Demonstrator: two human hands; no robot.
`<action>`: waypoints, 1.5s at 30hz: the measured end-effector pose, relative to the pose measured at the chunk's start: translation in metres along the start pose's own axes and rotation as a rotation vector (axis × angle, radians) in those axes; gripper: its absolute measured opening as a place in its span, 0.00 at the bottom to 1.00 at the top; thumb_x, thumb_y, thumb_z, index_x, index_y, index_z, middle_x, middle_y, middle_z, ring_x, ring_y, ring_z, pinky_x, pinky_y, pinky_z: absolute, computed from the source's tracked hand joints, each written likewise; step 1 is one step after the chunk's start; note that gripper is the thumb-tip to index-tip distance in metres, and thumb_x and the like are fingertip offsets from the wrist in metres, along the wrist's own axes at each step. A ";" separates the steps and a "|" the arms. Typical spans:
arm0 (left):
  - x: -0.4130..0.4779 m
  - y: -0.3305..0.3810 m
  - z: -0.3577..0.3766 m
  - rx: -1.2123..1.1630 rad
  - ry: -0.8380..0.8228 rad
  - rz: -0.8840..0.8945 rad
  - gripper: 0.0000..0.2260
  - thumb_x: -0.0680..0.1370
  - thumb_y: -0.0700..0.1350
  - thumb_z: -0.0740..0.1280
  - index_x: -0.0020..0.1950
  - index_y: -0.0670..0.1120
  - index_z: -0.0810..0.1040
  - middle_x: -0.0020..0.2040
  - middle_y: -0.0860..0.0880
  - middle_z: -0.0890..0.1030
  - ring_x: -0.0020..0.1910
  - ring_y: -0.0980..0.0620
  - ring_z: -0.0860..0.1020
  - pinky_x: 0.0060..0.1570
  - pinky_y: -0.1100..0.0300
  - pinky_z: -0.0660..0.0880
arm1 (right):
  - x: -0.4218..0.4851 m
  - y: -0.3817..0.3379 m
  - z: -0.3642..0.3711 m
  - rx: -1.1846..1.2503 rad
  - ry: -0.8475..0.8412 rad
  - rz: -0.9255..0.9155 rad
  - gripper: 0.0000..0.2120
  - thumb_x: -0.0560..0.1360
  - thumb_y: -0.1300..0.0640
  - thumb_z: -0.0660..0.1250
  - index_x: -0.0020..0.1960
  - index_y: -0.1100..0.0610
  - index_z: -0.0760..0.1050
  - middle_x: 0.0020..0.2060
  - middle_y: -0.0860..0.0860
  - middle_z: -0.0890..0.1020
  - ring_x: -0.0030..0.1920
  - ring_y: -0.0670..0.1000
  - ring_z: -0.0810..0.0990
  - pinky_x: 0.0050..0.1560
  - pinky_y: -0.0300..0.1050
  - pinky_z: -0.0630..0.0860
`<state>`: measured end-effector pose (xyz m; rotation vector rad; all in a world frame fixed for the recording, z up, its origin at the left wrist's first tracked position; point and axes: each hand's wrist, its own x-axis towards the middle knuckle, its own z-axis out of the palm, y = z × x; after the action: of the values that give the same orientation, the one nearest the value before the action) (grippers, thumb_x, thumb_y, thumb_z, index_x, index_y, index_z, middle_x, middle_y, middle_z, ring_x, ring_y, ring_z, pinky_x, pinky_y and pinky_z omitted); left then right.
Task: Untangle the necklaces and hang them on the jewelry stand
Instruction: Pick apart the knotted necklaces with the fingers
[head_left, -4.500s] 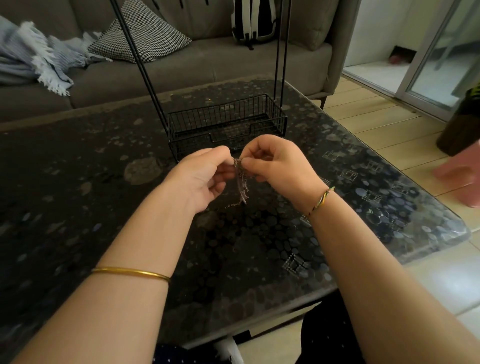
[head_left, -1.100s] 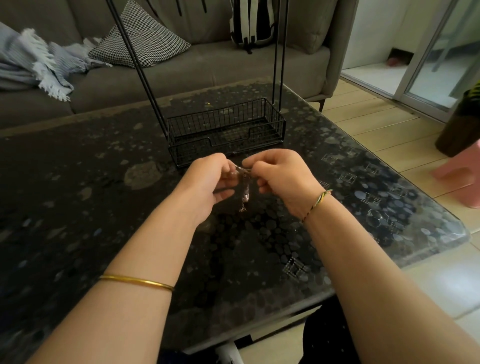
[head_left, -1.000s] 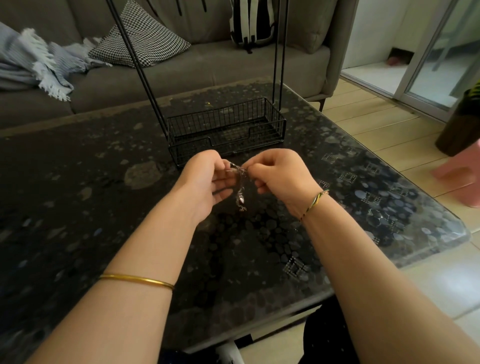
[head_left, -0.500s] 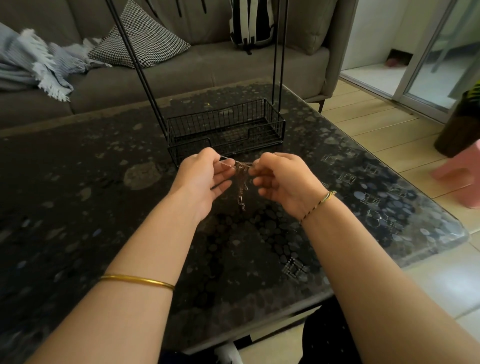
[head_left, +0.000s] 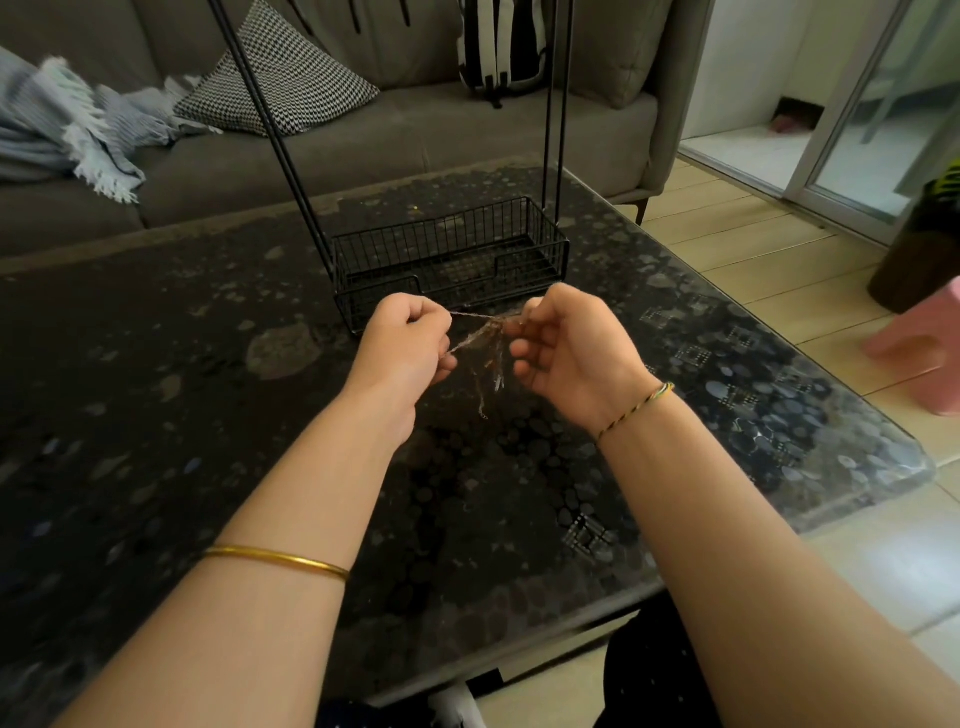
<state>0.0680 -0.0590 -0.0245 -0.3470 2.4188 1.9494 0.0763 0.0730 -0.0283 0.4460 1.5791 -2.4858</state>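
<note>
A small tangle of thin metal necklaces (head_left: 487, 347) hangs in the air between my hands, above the dark table (head_left: 156, 415). My left hand (head_left: 408, 345) pinches chain strands at the left side of the tangle. My right hand (head_left: 569, 348) pinches the knot at its right side. A strand runs taut between the two hands, and loose ends dangle below. The black wire jewelry stand (head_left: 447, 254) sits just beyond my hands; its basket base and upright rods show, its top is out of frame.
A grey sofa (head_left: 363, 140) with a checked cushion (head_left: 280, 88), a blue blanket (head_left: 67, 130) and a backpack (head_left: 501, 47) stands behind the table. The table's right edge drops to tiled floor, where a pink stool (head_left: 924, 348) and a dark pot (head_left: 919, 249) stand.
My hands have drawn apart, stretching a strand taut between them. The tangle has loosened and spread, with more chain ends dangling than a second ago.
</note>
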 end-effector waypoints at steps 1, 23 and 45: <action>0.000 0.000 0.000 0.026 0.006 0.013 0.04 0.81 0.41 0.61 0.48 0.47 0.74 0.36 0.51 0.72 0.36 0.54 0.73 0.43 0.59 0.77 | 0.000 0.000 0.000 0.042 0.014 -0.012 0.09 0.73 0.63 0.56 0.34 0.56 0.69 0.31 0.51 0.75 0.29 0.47 0.70 0.32 0.40 0.68; 0.000 0.004 -0.005 -0.126 0.010 -0.095 0.07 0.79 0.34 0.63 0.48 0.43 0.78 0.46 0.45 0.78 0.41 0.54 0.78 0.47 0.55 0.81 | 0.010 0.009 -0.007 -0.872 0.275 -0.486 0.07 0.78 0.64 0.57 0.50 0.56 0.72 0.40 0.47 0.74 0.35 0.43 0.72 0.29 0.28 0.69; -0.002 0.002 0.006 0.268 -0.123 -0.116 0.27 0.82 0.61 0.50 0.42 0.45 0.81 0.38 0.48 0.82 0.35 0.52 0.70 0.44 0.56 0.67 | 0.006 0.006 -0.005 -0.246 0.052 -0.254 0.08 0.76 0.68 0.61 0.47 0.57 0.73 0.36 0.51 0.77 0.32 0.45 0.75 0.32 0.38 0.72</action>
<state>0.0690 -0.0526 -0.0234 -0.3392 2.4752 1.5290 0.0733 0.0748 -0.0369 0.2914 2.0459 -2.4194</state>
